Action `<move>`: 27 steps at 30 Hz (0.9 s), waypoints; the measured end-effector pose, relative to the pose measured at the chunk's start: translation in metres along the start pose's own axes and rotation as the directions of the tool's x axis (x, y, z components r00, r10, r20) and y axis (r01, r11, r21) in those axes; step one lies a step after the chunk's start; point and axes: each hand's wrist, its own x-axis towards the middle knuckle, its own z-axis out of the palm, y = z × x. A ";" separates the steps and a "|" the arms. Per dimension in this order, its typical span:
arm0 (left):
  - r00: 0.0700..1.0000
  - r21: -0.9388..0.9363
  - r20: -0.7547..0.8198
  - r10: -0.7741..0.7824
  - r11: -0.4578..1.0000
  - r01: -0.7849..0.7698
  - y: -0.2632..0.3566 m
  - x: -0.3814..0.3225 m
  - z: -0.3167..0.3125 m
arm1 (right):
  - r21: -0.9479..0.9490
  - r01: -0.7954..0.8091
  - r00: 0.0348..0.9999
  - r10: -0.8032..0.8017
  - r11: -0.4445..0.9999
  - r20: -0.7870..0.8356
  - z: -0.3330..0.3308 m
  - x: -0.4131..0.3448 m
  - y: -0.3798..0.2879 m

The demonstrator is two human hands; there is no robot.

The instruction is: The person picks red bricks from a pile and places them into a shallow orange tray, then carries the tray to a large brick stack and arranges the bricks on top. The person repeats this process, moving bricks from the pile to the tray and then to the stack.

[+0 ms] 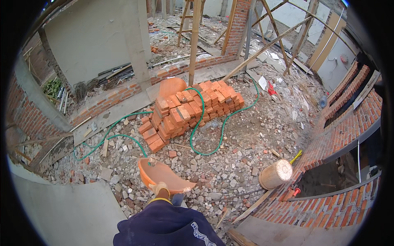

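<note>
Low and left of the middle, an orange plastic tub [166, 175] is held tilted, its worn inside turned up. My left hand [159, 188], in a pale work glove, grips its near rim; a yellow band circles the wrist below a dark blue sleeve. A small pale patch shows at the tub's far left rim; I cannot tell what it is. The right hand is out of view. Beyond the tub stands a stepped stack of red bricks [184, 113]. A green hose [194, 135] loops over the stack and across the rubble; another stretch runs down toward the tub.
Loose rubble [227, 172] covers the ground. An upturned, mortar-stained bucket [274, 175] stands by the brick wall [338, 204] at right. A bamboo pole [194, 46] rises behind the stack, and a slanting pole [267, 49] crosses beside it. A concrete slab [67, 209] lies at lower left.
</note>
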 end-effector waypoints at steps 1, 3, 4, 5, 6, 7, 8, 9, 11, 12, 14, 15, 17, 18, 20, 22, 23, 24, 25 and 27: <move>0.999 -0.107 0.000 -0.055 0.993 0.054 0.004 0.006 0.000 | 0.032 0.012 0.999 -0.013 0.999 0.041 -0.002 -0.014 -0.017; 0.999 0.057 -0.040 -0.002 0.998 0.005 0.007 0.017 0.005 | 0.076 0.019 0.995 -0.026 0.997 0.095 -0.005 -0.035 -0.046; 1.000 0.042 -0.008 -0.028 0.999 0.028 0.006 0.022 0.013 | 0.089 0.017 0.992 -0.028 0.996 0.121 -0.008 -0.045 -0.058; 0.998 0.030 0.021 -0.053 0.998 0.052 0.002 0.027 0.019 | 0.103 0.020 0.989 -0.034 0.994 0.141 -0.009 -0.053 -0.069; 0.997 0.024 0.032 -0.076 0.997 0.075 -0.003 0.035 0.023 | 0.115 0.020 0.986 -0.039 0.993 0.164 -0.012 -0.060 -0.076; 0.990 -0.054 0.021 -0.143 0.988 0.144 -0.010 0.041 0.030 | 0.124 0.023 0.981 -0.046 0.992 0.187 -0.016 -0.068 -0.083; 0.992 -0.018 0.062 -0.114 0.993 0.115 -0.016 0.045 0.039 | 0.135 0.021 0.978 -0.048 0.991 0.204 -0.017 -0.074 -0.090; 0.988 -0.073 0.080 -0.135 0.987 0.141 -0.022 0.049 0.047 | 0.142 0.023 0.974 -0.054 0.990 0.221 -0.019 -0.078 -0.094; 0.976 -0.196 0.137 -0.168 0.962 0.193 -0.032 0.050 0.065 | 0.156 0.027 0.967 -0.065 0.987 0.244 -0.020 -0.086 -0.104; 0.971 -0.202 0.174 -0.167 0.959 0.201 -0.035 0.047 0.073 | 0.162 0.029 0.965 -0.070 0.986 0.253 -0.019 -0.089 -0.109; 0.952 -0.006 0.288 -0.101 0.994 0.108 -0.039 0.031 0.090 | 0.178 0.033 0.959 -0.081 0.983 0.270 -0.019 -0.094 -0.117; 0.946 0.097 0.318 -0.058 0.995 0.028 -0.037 0.023 0.096 | 0.182 0.035 0.956 -0.086 0.983 0.281 -0.021 -0.097 -0.120; 0.931 0.200 0.365 -0.018 0.978 -0.060 -0.029 0.008 0.107 | 0.202 0.037 0.951 -0.097 0.979 0.295 -0.022 -0.102 -0.127; 0.926 0.204 0.378 -0.017 0.977 -0.065 -0.023 0.003 0.110 | 0.210 0.040 0.947 -0.104 0.977 0.302 -0.022 -0.103 -0.130; 0.906 0.211 0.423 0.021 0.970 -0.122 -0.007 -0.002 0.109 | 0.225 0.041 0.944 -0.111 0.974 0.310 -0.024 -0.108 -0.135; 0.870 0.234 0.488 0.068 0.950 -0.205 0.009 -0.005 0.103 | 0.238 0.040 0.942 -0.117 0.970 0.316 -0.025 -0.111 -0.138; 0.855 0.194 0.506 0.109 0.952 -0.236 0.017 -0.007 0.097 | 0.244 0.042 0.941 -0.120 0.969 0.316 -0.025 -0.112 -0.139; 0.842 0.175 0.524 0.129 0.951 -0.254 0.026 -0.008 0.089 | 0.250 0.043 0.940 -0.124 0.967 0.318 -0.026 -0.113 -0.140; 0.829 0.175 0.547 0.118 0.952 -0.251 0.035 -0.012 0.082 | 0.256 0.044 0.939 -0.128 0.966 0.320 -0.026 -0.114 -0.140; 0.864 0.146 0.488 0.126 0.964 -0.223 0.047 -0.020 0.065 | 0.270 0.048 0.937 -0.137 0.962 0.322 -0.027 -0.116 -0.142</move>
